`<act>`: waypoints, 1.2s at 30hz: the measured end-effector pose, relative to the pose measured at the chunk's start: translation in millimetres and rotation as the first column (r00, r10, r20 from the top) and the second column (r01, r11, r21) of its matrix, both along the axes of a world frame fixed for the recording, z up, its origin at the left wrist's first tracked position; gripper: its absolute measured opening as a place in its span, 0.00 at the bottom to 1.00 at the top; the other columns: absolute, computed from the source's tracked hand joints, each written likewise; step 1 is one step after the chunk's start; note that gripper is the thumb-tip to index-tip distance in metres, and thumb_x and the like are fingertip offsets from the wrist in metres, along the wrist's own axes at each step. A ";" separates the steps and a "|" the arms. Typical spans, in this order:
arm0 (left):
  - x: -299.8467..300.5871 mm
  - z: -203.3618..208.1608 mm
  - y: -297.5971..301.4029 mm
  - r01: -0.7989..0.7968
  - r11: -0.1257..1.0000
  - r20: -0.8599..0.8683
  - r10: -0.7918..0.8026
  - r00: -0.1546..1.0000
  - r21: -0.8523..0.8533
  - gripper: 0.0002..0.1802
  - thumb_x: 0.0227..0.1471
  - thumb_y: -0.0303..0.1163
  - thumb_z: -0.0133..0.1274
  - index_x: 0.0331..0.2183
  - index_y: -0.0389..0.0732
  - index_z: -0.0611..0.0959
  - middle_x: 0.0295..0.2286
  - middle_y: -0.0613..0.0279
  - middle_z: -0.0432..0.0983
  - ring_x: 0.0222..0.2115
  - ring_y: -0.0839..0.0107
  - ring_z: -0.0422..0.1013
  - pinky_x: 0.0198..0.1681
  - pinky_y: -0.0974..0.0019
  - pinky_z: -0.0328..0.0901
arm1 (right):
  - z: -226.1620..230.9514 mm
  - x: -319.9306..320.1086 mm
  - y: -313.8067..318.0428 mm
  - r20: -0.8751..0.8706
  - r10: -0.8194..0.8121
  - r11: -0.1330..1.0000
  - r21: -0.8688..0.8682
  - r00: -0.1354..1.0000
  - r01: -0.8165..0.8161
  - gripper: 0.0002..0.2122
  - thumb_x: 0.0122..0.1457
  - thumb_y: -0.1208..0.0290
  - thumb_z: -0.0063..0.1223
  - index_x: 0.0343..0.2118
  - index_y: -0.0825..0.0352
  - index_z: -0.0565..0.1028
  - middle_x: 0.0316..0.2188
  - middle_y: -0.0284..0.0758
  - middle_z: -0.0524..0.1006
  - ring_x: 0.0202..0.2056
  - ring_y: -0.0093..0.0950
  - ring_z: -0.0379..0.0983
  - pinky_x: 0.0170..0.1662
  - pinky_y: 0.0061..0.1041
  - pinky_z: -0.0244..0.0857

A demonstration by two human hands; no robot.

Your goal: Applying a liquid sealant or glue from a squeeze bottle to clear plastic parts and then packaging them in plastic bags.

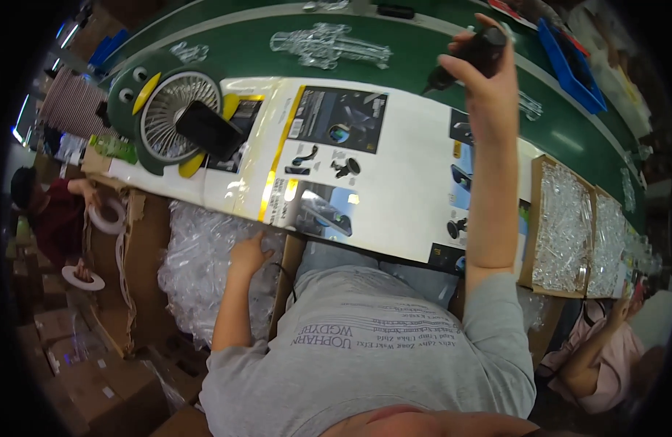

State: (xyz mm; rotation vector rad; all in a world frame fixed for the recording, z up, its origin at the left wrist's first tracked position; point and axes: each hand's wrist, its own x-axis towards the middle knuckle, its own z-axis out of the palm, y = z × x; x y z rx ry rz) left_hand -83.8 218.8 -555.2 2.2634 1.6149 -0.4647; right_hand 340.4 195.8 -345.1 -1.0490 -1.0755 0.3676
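Observation:
Raised over the far side of the green table, my right hand is wrapped round a black hand tool. The tool's tapered tip points down to the left; its exact kind is unclear. My left hand is over a cardboard box of clear plastic parts at the table's near edge. Its fingers are partly stretched out and apart, with nothing visible in them. Between the hands, a flat printed cardboard sheet with product pictures lies on the table.
A green penguin-shaped fan with a black phone against it stands at the left. Clear plastic parts lie farther back. Boxes of clear parts and a blue tray are rightward. People work on both sides.

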 end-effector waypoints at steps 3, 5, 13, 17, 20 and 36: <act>-27.0 -12.9 8.0 0.071 0.995 0.096 -0.064 0.993 -0.070 0.24 0.37 0.42 0.60 0.38 0.41 0.78 0.34 0.46 0.74 0.37 0.53 0.71 0.40 0.57 0.65 | -11.3 4.4 0.8 0.155 -0.102 0.977 -0.169 0.983 0.128 0.31 0.39 0.76 0.60 0.50 0.56 0.63 0.34 0.34 0.72 0.40 0.27 0.69 0.43 0.24 0.63; -35.1 -12.0 5.9 0.018 0.998 0.163 -0.009 0.987 -0.056 0.20 0.37 0.40 0.60 0.33 0.40 0.79 0.32 0.48 0.74 0.34 0.52 0.71 0.37 0.57 0.66 | -30.0 14.8 2.4 0.522 -0.038 0.920 -0.315 0.852 0.235 0.32 0.37 0.75 0.59 0.50 0.55 0.63 0.33 0.36 0.72 0.39 0.33 0.70 0.42 0.27 0.64; -52.7 17.1 2.4 -0.068 0.993 0.443 0.019 0.896 0.095 0.11 0.41 0.33 0.58 0.21 0.35 0.76 0.21 0.52 0.69 0.21 0.58 0.66 0.26 0.61 0.61 | -99.4 40.9 1.2 0.826 0.360 0.592 -0.562 0.434 0.578 0.34 0.34 0.77 0.57 0.51 0.54 0.64 0.38 0.38 0.69 0.43 0.38 0.67 0.45 0.33 0.64; -72.1 37.4 -3.2 -0.303 0.929 0.574 0.132 0.808 0.213 0.12 0.44 0.31 0.55 0.21 0.34 0.71 0.20 0.54 0.67 0.19 0.62 0.63 0.25 0.64 0.58 | -79.8 30.6 -23.1 0.856 0.308 0.681 -0.503 0.415 0.532 0.33 0.39 0.76 0.57 0.53 0.53 0.63 0.47 0.38 0.67 0.48 0.37 0.64 0.49 0.33 0.62; -95.4 40.9 -16.9 -0.407 0.859 0.639 0.129 0.759 0.310 0.13 0.46 0.31 0.54 0.20 0.34 0.68 0.18 0.56 0.64 0.18 0.67 0.59 0.24 0.66 0.57 | -55.0 -9.9 -36.4 0.821 0.232 0.830 -0.447 0.521 0.334 0.28 0.43 0.77 0.55 0.51 0.55 0.65 0.49 0.37 0.66 0.50 0.36 0.63 0.51 0.32 0.60; -84.0 45.5 -32.0 -0.613 0.787 0.785 0.334 0.521 0.072 0.17 0.54 0.35 0.46 0.18 0.38 0.67 0.14 0.71 0.57 0.18 0.81 0.50 0.21 0.72 0.49 | -99.2 -165.4 -91.8 0.340 0.799 0.591 -0.596 0.496 -0.545 0.15 0.48 0.75 0.50 0.42 0.61 0.71 0.43 0.33 0.71 0.43 0.33 0.69 0.45 0.27 0.64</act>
